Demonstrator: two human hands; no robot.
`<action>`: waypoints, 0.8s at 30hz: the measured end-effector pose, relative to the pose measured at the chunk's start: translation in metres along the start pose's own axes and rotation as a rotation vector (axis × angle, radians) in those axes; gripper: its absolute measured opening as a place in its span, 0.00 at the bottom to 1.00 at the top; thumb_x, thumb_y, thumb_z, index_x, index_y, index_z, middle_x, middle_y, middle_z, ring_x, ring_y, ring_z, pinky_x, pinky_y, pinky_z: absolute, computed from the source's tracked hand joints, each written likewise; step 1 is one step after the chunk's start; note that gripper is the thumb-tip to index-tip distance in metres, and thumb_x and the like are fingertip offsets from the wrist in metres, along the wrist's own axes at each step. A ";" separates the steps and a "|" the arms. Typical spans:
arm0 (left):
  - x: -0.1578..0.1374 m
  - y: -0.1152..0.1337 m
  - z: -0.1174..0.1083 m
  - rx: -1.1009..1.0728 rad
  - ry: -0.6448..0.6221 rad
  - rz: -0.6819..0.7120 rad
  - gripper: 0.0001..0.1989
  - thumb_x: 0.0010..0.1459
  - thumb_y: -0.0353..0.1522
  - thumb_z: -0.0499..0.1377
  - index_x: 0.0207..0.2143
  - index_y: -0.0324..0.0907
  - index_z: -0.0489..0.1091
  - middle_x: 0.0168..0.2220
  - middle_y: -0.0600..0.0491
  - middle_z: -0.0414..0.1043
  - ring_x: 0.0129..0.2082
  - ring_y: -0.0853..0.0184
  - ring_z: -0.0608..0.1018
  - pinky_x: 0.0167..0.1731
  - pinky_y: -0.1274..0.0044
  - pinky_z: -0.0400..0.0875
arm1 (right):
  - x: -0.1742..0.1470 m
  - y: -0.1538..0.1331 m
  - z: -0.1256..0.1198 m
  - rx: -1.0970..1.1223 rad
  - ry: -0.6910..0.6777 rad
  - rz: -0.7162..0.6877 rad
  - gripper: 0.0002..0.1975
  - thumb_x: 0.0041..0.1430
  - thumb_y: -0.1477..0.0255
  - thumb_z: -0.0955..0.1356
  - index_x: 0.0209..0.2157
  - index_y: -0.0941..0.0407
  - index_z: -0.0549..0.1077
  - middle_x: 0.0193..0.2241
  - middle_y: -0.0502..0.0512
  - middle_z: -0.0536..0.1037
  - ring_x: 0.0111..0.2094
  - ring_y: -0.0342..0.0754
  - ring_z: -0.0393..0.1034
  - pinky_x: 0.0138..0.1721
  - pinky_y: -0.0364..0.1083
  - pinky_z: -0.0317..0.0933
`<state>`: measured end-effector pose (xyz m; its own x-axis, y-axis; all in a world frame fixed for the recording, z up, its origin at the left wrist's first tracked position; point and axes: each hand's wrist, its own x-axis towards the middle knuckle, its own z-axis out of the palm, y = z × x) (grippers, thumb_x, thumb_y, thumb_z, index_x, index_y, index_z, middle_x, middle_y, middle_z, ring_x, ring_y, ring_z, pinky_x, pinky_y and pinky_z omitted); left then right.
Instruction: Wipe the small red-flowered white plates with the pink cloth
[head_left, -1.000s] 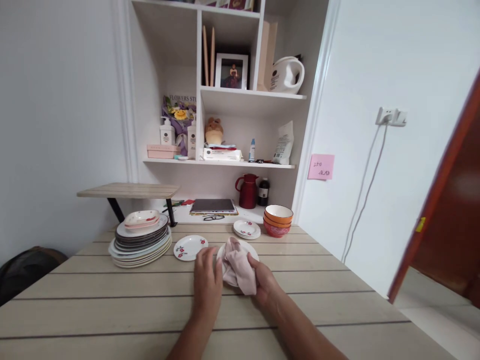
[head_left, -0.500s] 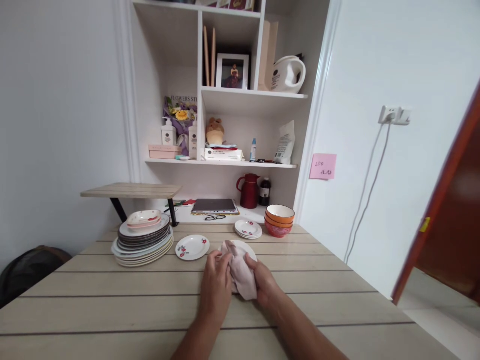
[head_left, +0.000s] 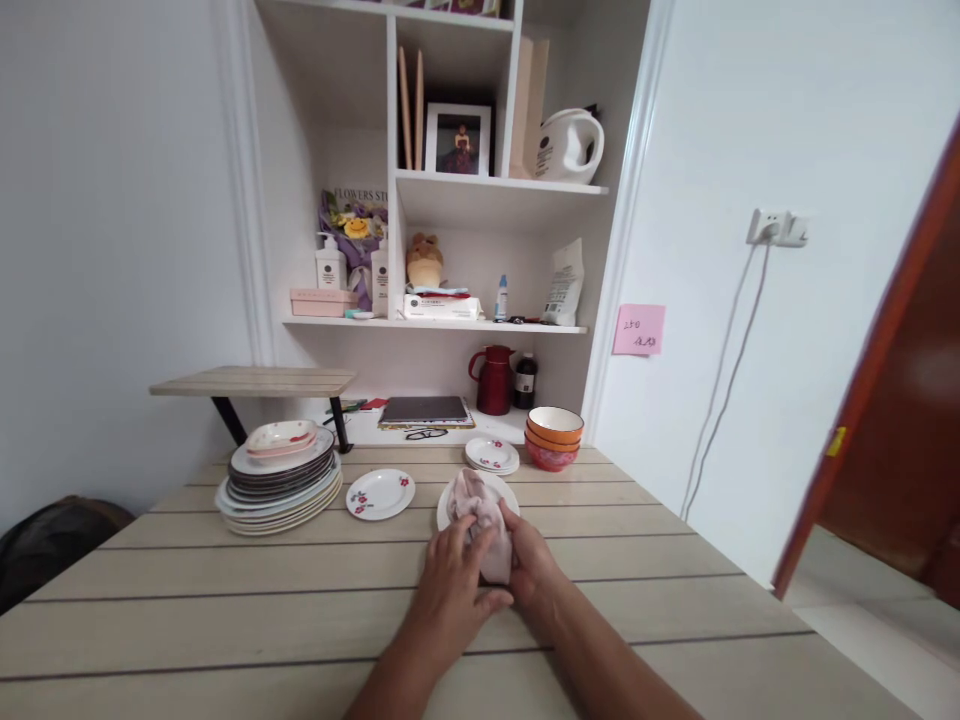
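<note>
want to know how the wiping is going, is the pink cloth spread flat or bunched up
Bunched up. The pink cloth sits in a crumpled wad on the small white plate, gripped by the left hand and right hand.

Left hand (head_left: pixel 450 585) and right hand (head_left: pixel 534 568): bare, no gloves, rings or watch; forearms bare too (no sleeves in view).

Both hands meet at tabletop (head_left: pixel 187 620) centre: left hand (head_left: pixel 454 585) beside right hand (head_left: pixel 534 572), cloth (head_left: pixel 480 515) between them, lying on small plate (head_left: pixel 502 490). Single saucer (head_left: pixel 380 494) to left, plate stack (head_left: pixel 279 480) further left. Saucer stack (head_left: pixel 492 455) behind, bowls (head_left: pixel 553 438) right of it (shelf unit behind all).
</note>
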<state>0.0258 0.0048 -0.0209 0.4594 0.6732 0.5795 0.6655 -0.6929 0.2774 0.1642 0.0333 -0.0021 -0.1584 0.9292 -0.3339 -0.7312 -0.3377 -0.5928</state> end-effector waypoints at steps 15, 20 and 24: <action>0.011 -0.007 -0.007 -0.175 0.102 -0.173 0.14 0.65 0.33 0.47 0.29 0.43 0.67 0.33 0.51 0.73 0.38 0.62 0.75 0.40 0.69 0.68 | 0.002 0.004 -0.001 -0.053 0.091 -0.036 0.17 0.62 0.61 0.66 0.43 0.61 0.72 0.29 0.59 0.82 0.30 0.52 0.78 0.39 0.51 0.71; 0.007 -0.007 -0.006 -0.191 0.066 -0.109 0.10 0.59 0.38 0.58 0.41 0.44 0.70 0.43 0.48 0.74 0.46 0.59 0.74 0.46 0.65 0.67 | 0.002 0.002 -0.001 -0.059 0.007 -0.038 0.17 0.63 0.60 0.65 0.42 0.61 0.73 0.32 0.61 0.82 0.33 0.53 0.78 0.43 0.52 0.70; 0.003 -0.003 -0.002 -0.120 -0.041 -0.009 0.39 0.38 0.41 0.72 0.54 0.45 0.66 0.55 0.43 0.68 0.55 0.50 0.70 0.54 0.58 0.63 | -0.002 -0.003 0.001 -0.010 -0.004 0.073 0.21 0.66 0.58 0.62 0.40 0.63 0.74 0.32 0.63 0.82 0.34 0.53 0.78 0.44 0.52 0.70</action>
<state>0.0240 0.0080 -0.0185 0.4789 0.6882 0.5450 0.5960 -0.7107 0.3737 0.1656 0.0325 0.0008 -0.2142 0.9026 -0.3734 -0.7107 -0.4063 -0.5743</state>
